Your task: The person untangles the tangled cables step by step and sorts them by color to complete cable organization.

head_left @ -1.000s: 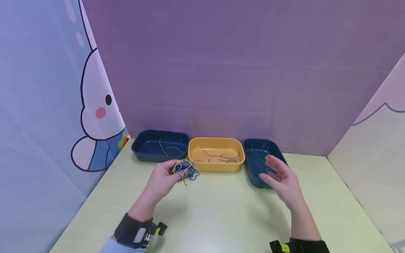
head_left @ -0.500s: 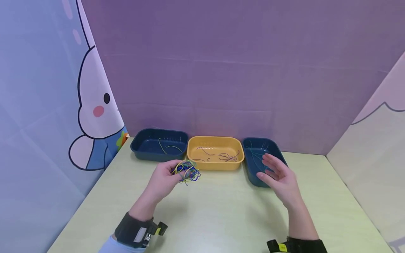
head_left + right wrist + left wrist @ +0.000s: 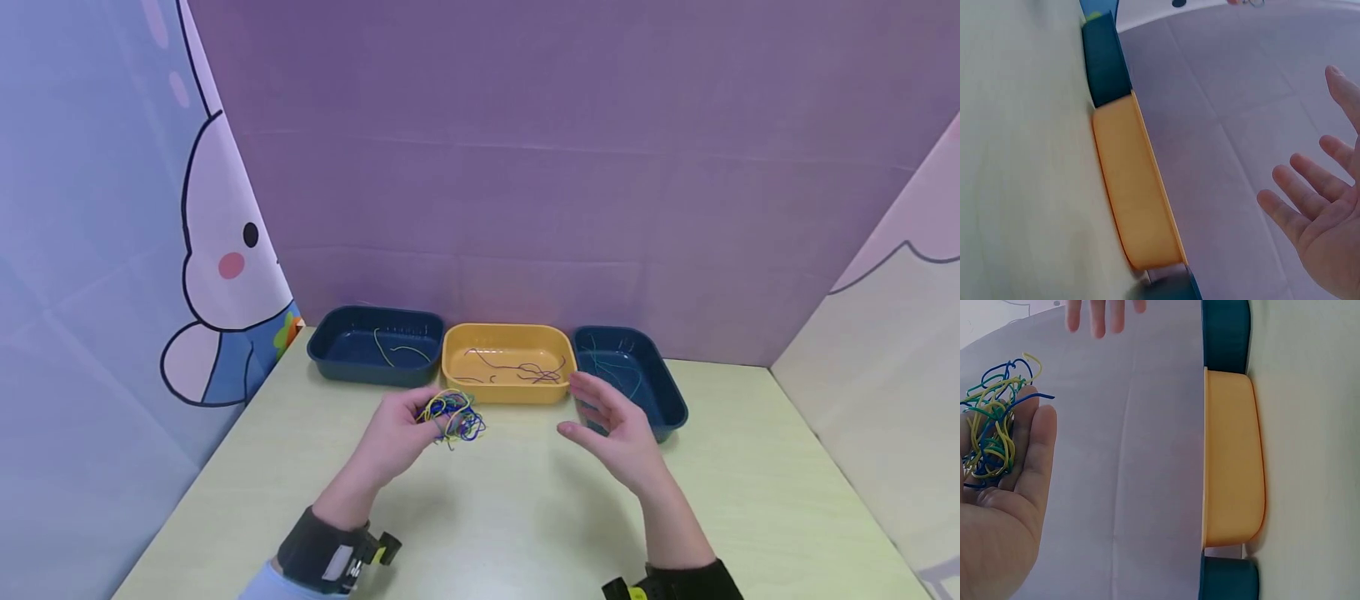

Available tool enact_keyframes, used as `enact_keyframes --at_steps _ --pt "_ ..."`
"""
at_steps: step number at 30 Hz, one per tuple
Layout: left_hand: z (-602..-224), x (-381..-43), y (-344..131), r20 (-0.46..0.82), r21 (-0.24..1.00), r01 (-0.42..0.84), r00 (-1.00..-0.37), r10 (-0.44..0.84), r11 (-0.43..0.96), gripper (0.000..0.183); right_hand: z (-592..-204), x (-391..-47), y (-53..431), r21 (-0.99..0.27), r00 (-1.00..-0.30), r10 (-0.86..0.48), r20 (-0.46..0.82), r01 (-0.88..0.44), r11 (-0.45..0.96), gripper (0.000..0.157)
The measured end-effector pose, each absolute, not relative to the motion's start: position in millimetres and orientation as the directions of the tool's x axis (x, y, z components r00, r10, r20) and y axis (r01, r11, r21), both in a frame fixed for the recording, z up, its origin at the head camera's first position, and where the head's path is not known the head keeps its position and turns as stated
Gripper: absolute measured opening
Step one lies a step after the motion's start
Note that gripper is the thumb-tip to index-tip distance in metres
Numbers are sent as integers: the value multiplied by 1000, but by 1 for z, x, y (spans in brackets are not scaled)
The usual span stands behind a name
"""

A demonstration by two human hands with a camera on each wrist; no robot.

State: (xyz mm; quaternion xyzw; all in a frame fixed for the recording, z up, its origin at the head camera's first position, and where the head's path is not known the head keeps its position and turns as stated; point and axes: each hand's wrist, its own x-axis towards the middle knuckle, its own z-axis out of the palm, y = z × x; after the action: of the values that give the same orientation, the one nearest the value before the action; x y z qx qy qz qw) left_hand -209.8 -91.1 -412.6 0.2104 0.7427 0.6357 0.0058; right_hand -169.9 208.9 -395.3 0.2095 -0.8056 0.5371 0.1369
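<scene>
My left hand (image 3: pixel 397 437) holds a tangled bundle of thin wires (image 3: pixel 454 415) in blue, yellow and green, above the table in front of the yellow tray (image 3: pixel 510 395). In the left wrist view the wire bundle (image 3: pixel 994 425) lies across the fingers, with loose ends sticking out. My right hand (image 3: pixel 618 433) hovers with nothing in it, fingers spread and thumb apart, overlapping the near end of the right blue tray (image 3: pixel 671 408). The right wrist view shows this right hand (image 3: pixel 1329 212) with its fingers extended.
A left blue tray (image 3: pixel 375 372) holds a couple of yellow wires (image 3: pixel 411 350). Several dark purplish wires (image 3: pixel 536 371) lie in the yellow tray, and green wires (image 3: pixel 607 365) in the right blue one. The trays stand in a row against a purple backdrop (image 3: pixel 465 167) on the pale table (image 3: pixel 495 517).
My right hand has moved left from over the right blue tray, toward the wire bundle. My left hand, still holding the wires, has shifted slightly right and nearer to me.
</scene>
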Motion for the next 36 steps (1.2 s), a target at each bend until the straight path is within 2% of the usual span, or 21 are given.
enact_keyframes --at_steps 5,8,12,16,28,36 --pt "-414 -210 -89 215 964 251 -927 307 84 28 -416 -184 193 -800 -854 -249 457 -517 303 62" --pt "-403 -203 -88 195 971 228 -928 317 70 30 -406 -179 179 -804 -845 -266 464 -528 274 61" --pt "-389 -189 -86 220 961 264 -913 344 85 25 -387 -166 160 -810 -832 -286 475 -540 227 57" --pt "-392 -187 -83 244 951 295 -895 372 87 24 -387 -164 149 -802 -815 -308 491 -561 207 53" --pt "-393 -183 -78 230 949 292 -897 377 117 24 -383 -159 132 -768 -797 -324 510 -592 246 38" --pt "-392 -182 -78 236 950 297 -884 404 94 22 -386 -160 130 -711 -769 -308 560 -637 298 19"
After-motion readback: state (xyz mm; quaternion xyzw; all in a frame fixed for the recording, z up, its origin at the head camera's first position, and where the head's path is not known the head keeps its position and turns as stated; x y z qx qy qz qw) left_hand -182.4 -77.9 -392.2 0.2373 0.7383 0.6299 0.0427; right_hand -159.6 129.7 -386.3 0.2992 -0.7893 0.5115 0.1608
